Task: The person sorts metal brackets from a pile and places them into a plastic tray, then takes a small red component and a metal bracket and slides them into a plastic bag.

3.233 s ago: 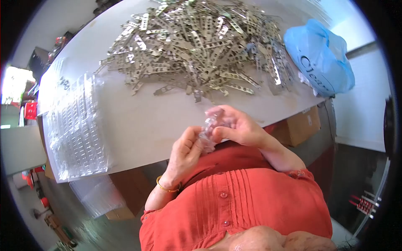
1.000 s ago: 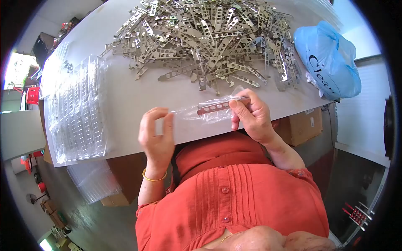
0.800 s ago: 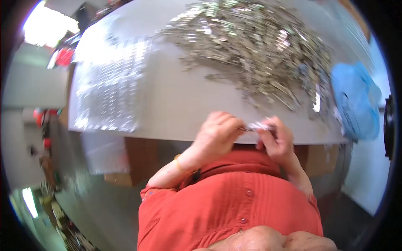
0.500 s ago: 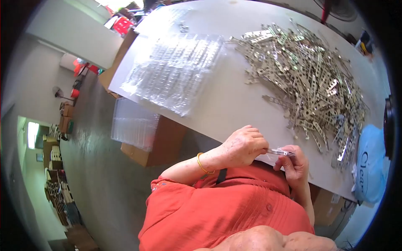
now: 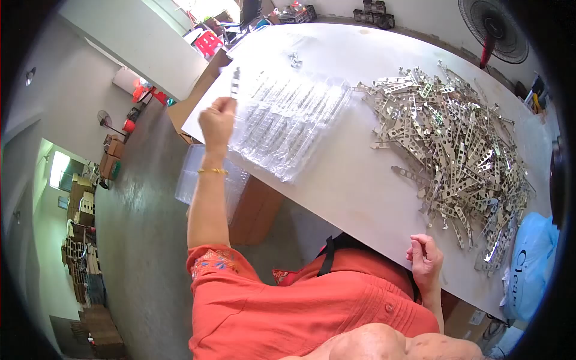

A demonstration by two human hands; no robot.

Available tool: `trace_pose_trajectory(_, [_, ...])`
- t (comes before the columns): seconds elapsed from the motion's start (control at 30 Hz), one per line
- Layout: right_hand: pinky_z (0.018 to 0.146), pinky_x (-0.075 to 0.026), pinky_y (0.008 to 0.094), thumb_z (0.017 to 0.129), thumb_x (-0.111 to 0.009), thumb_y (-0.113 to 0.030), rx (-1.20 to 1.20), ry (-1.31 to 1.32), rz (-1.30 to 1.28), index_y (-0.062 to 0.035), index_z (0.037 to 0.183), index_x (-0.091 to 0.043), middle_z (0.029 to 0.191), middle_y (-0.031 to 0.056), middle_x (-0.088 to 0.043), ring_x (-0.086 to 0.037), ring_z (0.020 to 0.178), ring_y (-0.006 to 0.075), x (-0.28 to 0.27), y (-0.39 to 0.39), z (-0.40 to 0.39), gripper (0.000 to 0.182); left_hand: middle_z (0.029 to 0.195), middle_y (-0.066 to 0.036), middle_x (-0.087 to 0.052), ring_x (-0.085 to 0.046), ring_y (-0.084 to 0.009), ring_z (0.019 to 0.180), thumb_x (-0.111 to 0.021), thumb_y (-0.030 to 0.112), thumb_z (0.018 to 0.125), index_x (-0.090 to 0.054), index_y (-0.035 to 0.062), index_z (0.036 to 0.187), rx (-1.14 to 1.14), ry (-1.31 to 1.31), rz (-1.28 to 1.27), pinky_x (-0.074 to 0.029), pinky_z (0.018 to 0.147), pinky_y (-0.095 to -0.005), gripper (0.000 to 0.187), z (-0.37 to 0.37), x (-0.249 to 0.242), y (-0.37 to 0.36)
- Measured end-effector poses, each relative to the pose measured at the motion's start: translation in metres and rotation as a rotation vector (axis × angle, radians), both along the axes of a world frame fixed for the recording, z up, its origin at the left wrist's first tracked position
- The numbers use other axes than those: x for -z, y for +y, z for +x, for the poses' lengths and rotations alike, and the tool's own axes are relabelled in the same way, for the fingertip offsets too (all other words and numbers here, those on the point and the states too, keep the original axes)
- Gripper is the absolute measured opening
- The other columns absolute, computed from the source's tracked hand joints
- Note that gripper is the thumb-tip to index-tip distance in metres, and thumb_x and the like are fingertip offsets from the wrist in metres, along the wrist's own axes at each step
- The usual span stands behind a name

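My left hand (image 5: 216,123) is raised at the far left of the table, fingers closed on one end of a metal strip (image 5: 235,82) that points away from me. Just right of it lies a clear plastic tray (image 5: 288,126) with rows of long slots. Near the table's front edge, my right hand (image 5: 426,258) is curled, and nothing shows in its fingers. A large heap of perforated metal strips (image 5: 462,150) covers the table's right side.
A blue plastic bag (image 5: 531,264) sits at the table's right end. Small metal pieces (image 5: 294,59) lie behind the tray. Below the left edge are another clear tray (image 5: 191,174) and a cardboard box (image 5: 258,210). A fan (image 5: 493,30) stands behind the table.
My left hand has moved from beside my right hand to the far left, carrying the strip. My right hand has let go of it and curled. The view has shifted.
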State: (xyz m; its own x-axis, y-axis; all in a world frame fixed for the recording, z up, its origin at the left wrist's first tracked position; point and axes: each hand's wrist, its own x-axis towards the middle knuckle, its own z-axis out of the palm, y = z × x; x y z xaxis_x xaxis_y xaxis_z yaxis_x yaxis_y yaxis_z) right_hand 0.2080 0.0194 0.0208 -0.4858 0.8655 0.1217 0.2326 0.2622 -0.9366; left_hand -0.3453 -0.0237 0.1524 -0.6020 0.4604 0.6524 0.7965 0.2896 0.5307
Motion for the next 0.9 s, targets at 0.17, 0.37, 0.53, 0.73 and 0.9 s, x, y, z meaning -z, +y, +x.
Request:
trace_pose_trajectory(0.17, [0.052,-0.046,0.0214,0.101,-0.056,-0.008,0.066,0.025,-0.078,-0.0036,0.105,-0.062,0.071,0.0014,-0.061,-0.057,0.058,0.0061,0.014,-0.004,0.006,0.009,0.074,-0.011,-0.073,-0.07,-0.0201,0.065,-0.073,0.018,0.083,-0.076,0.0032,0.085,-0.199,0.016,-0.032,-0.053,0.064,-0.0338,0.016,-0.047,-0.034,0.007])
trace_pose_trajectory(0.37, [0.053,-0.049,0.0238,0.1,-0.056,-0.006,0.124,0.023,-0.132,-0.0027,0.104,-0.062,0.071,0.0028,-0.061,-0.059,0.058,0.0088,0.014,-0.001,0.002,0.008,0.084,-0.016,-0.073,-0.072,-0.0336,0.08,-0.069,0.023,0.08,-0.077,0.0094,0.085,-0.185,0.197,-0.326,-0.056,0.075,-0.0422,0.017,-0.087,0.002,0.078])
trace_pose_trajectory(0.53, [0.053,-0.049,0.0242,0.1,-0.057,-0.006,0.153,-0.004,-0.103,-0.0024,0.104,-0.062,0.07,0.0032,-0.062,-0.059,0.058,0.0088,0.016,-0.003,-0.001,0.007,0.088,-0.015,-0.074,-0.072,-0.0323,0.085,-0.069,0.023,0.08,-0.077,0.0116,0.085,-0.29,0.119,-0.529,-0.056,0.08,-0.0409,0.015,-0.1,0.029,0.127])
trace_pose_trajectory(0.73, [0.053,-0.049,0.0247,0.099,-0.058,-0.005,0.157,-0.044,-0.097,-0.0026,0.103,-0.062,0.07,0.0032,-0.063,-0.061,0.058,0.009,0.013,-0.002,-0.004,0.006,0.092,-0.016,-0.074,-0.072,-0.0316,0.091,-0.067,0.02,0.078,-0.077,0.0128,0.085,-0.311,0.091,-0.671,-0.055,0.084,-0.0399,0.014,-0.12,0.056,0.151])
trace_pose_trajectory(0.9, [0.052,-0.049,0.0251,0.098,-0.058,-0.003,0.171,-0.067,-0.117,-0.003,0.102,-0.061,0.07,0.0038,-0.063,-0.062,0.057,0.0102,0.019,-0.002,-0.002,0.006,0.101,-0.023,-0.072,-0.07,-0.0374,0.1,-0.062,0.012,0.08,-0.076,0.0047,0.095,-0.299,0.028,-0.745,-0.055,0.09,-0.0424,0.021,-0.113,0.052,0.157])
